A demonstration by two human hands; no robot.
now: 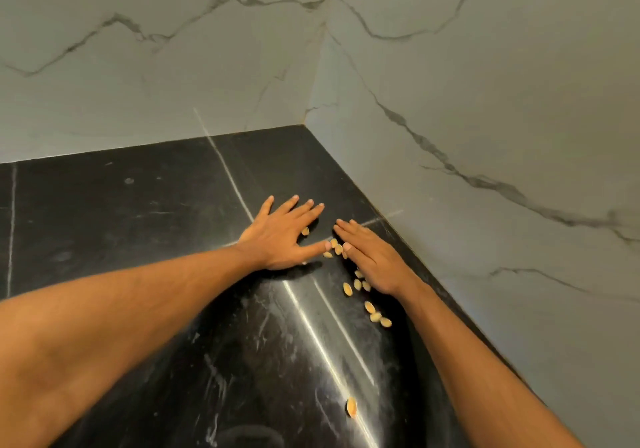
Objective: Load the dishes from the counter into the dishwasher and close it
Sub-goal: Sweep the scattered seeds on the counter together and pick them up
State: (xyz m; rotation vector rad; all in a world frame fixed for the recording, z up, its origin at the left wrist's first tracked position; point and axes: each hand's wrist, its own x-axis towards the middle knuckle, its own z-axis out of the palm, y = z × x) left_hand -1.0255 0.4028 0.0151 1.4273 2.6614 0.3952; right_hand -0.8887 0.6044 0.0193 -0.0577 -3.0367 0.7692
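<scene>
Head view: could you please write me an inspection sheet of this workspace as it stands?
Surface: black counter, glossy, with pale veins and smudges, set in a corner.
Job's things: nothing seen; no dishes or dishwasher in view.
Clutter: small pale shell-like pieces scattered between and beside the hands; one stray piece lies nearer the camera.
Hands: left hand flat on the counter, fingers spread; right hand with straight fingers, right beside the pieces; neither holds anything.
Cables: nothing seen.
Surroundings: pale marble-look walls with grey veins meet at the corner behind.
</scene>
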